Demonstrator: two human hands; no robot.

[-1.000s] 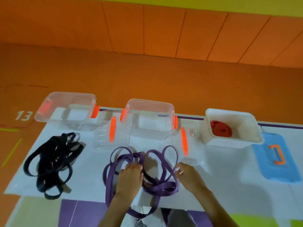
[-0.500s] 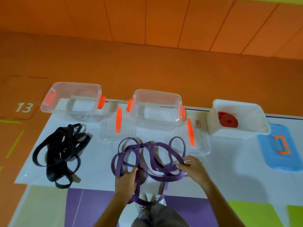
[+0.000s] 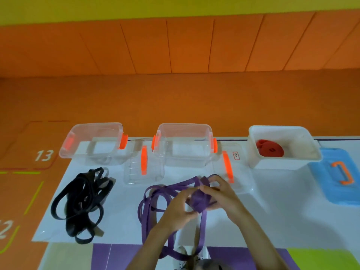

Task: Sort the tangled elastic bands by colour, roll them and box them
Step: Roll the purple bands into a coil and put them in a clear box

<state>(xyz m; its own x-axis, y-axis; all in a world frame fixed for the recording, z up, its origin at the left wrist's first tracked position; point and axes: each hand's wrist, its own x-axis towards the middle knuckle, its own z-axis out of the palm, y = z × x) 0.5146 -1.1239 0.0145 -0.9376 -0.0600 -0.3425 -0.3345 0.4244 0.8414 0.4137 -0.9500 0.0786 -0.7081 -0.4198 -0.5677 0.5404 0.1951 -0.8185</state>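
Left hand (image 3: 181, 209) and right hand (image 3: 222, 197) have drawn together over the white worktop (image 3: 272, 221), in front of the middle clear box (image 3: 184, 125), both pinching a gathered fold of the purple band (image 3: 197, 199). Earlier they held its loops apart; rolling seems to be starting.

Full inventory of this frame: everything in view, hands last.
purple bands: one tangle, purple, front centre, held in both hands
black bands: one tangle, black, front left, untouched
red rolled bands: count unclear, red, inside the white box
clear boxes: 2, clear with orange latches, back left and back centre, open, look empty
clear lids: 2, clear with orange handles, one lying right of each clear box
white box: 1, white, back right, open
blue lid: 1, blue with orange handle, far right
white sheet: 1, white, under the bands and lids
left hand: 1, pinches the purple bands
right hand: 1, fingers curled round the purple bands
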